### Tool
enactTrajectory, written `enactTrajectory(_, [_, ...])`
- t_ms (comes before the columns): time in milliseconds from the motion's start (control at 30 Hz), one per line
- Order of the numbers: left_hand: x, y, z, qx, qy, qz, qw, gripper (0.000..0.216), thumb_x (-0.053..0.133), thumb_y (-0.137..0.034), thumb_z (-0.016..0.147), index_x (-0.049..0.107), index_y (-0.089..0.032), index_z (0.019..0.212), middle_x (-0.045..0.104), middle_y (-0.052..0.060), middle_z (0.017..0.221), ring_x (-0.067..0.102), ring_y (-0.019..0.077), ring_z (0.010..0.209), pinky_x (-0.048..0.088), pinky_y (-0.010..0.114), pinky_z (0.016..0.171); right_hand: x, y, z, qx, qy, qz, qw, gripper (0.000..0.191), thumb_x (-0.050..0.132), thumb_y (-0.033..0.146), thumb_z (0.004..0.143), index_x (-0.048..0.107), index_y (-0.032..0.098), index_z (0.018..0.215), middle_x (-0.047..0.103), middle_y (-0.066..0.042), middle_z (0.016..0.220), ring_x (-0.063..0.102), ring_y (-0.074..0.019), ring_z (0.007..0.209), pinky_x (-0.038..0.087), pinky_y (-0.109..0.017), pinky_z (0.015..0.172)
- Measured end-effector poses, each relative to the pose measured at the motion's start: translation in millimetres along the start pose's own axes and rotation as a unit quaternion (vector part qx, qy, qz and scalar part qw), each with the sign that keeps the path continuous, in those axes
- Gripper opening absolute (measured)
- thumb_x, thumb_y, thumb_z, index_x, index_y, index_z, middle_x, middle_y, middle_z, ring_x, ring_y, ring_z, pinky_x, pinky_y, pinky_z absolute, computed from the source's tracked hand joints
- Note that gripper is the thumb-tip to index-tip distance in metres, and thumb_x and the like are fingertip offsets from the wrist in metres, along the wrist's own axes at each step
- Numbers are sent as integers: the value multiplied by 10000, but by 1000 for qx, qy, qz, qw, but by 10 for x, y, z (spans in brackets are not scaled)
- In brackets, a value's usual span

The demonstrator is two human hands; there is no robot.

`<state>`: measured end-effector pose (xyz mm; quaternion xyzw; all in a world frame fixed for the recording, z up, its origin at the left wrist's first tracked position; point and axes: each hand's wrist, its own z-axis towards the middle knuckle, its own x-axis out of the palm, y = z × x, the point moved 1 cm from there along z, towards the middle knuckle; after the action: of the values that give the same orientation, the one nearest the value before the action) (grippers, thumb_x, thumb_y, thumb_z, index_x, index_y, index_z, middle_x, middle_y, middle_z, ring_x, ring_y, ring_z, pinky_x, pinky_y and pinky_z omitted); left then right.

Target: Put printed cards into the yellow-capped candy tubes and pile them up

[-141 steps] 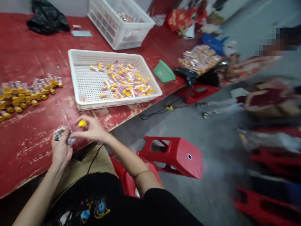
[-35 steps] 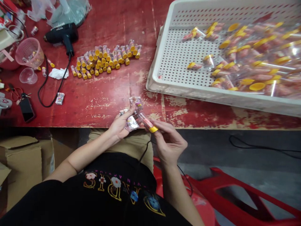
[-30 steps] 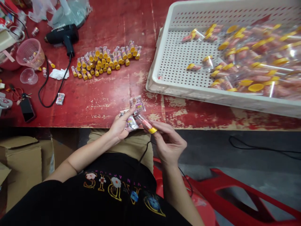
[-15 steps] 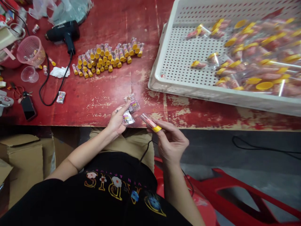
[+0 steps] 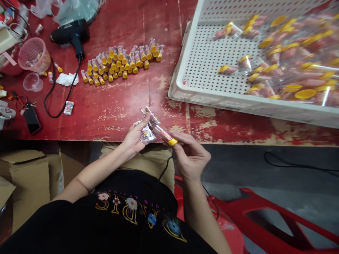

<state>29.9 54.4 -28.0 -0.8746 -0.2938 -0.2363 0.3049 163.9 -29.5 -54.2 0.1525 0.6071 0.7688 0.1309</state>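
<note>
My left hand is closed on a bunch of small clear printed sleeves at the near edge of the red table. My right hand pinches a small clear tube with a yellow cap, its open end touching a sleeve held by the left hand. A pile of several yellow-capped tubes lies on the table beyond my hands. At the right a white perforated tray holds several wrapped yellow-capped tubes.
A black heat gun with its cord lies at the back left, beside a pink basket, a clear cup and a phone. Cardboard boxes stand below left; a red stool lies at the lower right.
Half a second ago the tube in my right hand was apart from the sleeves; now it is back against them. My view shifted slightly down and left.
</note>
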Motion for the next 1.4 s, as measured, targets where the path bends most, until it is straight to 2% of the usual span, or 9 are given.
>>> enactTrajectory(133, [-17, 13, -58, -27, -8, 43, 999, 279, 855, -308, 768, 654, -122, 824, 687, 13, 739, 654, 116, 595, 572, 288, 675, -3, 62, 1, -32, -9, -40, 999, 215, 725, 168, 848, 800, 267, 1023, 788, -48, 1020, 743, -202, 975, 621, -404, 901])
enactTrajectory(333, [-11, 58, -92, 10, 17, 65, 998, 319, 882, -310, 732, 670, -116, 872, 714, 23, 771, 675, 123, 622, 603, 291, 696, 12, 97, -78, -53, -32, -65, 996, 254, 704, 141, 862, 785, 267, 1066, 781, -49, 1073, 748, -204, 1011, 627, -403, 913])
enactTrajectory(400, [-4, 58, -97, 33, 13, 59, 998, 349, 902, -305, 703, 671, -115, 883, 717, 14, 777, 678, 109, 632, 608, 271, 706, 7, 93, -104, -103, -28, -119, 987, 302, 700, 113, 859, 777, 271, 1105, 783, -48, 1100, 757, -208, 1006, 637, -397, 900])
enactTrajectory(467, [2, 51, -101, 53, 9, 61, 997, 381, 919, -316, 675, 670, -114, 880, 710, 3, 764, 679, 97, 641, 606, 246, 713, 2, 98, -125, -184, -16, -191, 964, 404, 701, 54, 840, 763, 288, 1163, 784, -44, 1132, 767, -200, 988, 643, -362, 881])
enactTrajectory(533, [3, 44, -103, 64, 5, 74, 995, 409, 930, -343, 651, 665, -114, 861, 692, -10, 734, 670, 87, 627, 599, 226, 698, -2, 109, -136, -230, -6, -228, 946, 484, 700, 15, 826, 745, 308, 1208, 782, -40, 1157, 772, -192, 979, 645, -332, 864])
enactTrajectory(800, [-44, 48, -81, 52, 2, 118, 992, 422, 918, -404, 658, 660, -126, 843, 694, -1, 757, 632, 85, 575, 583, 250, 650, -28, 172, -100, -157, 22, -138, 978, 464, 698, -2, 824, 767, 319, 1151, 790, -32, 1109, 772, -196, 960, 642, -360, 844])
enactTrajectory(967, [-55, 37, -86, 43, 18, 115, 992, 344, 881, -359, 725, 662, -122, 844, 684, -1, 733, 645, 98, 591, 600, 285, 709, -62, 220, -94, -184, 39, -191, 964, 484, 669, -7, 841, 748, 306, 1203, 784, -51, 1146, 767, -195, 998, 637, -355, 872])
enactTrajectory(1167, [-35, 11, -86, 16, -2, 108, 994, 304, 853, -338, 762, 679, -119, 882, 714, 35, 765, 688, 134, 654, 599, 298, 712, -92, 246, -106, -156, 45, -147, 976, 409, 687, 18, 841, 774, 296, 1127, 795, -43, 1094, 775, -195, 949, 645, -358, 829])
enactTrajectory(1400, [-100, -1, -56, 2, 33, 113, 993, 242, 817, -279, 801, 684, -104, 901, 719, 46, 800, 680, 121, 632, 608, 309, 730, -122, 246, -49, -185, 30, -167, 968, 455, 687, -3, 830, 764, 306, 1155, 793, -34, 1110, 776, -195, 966, 647, -348, 843])
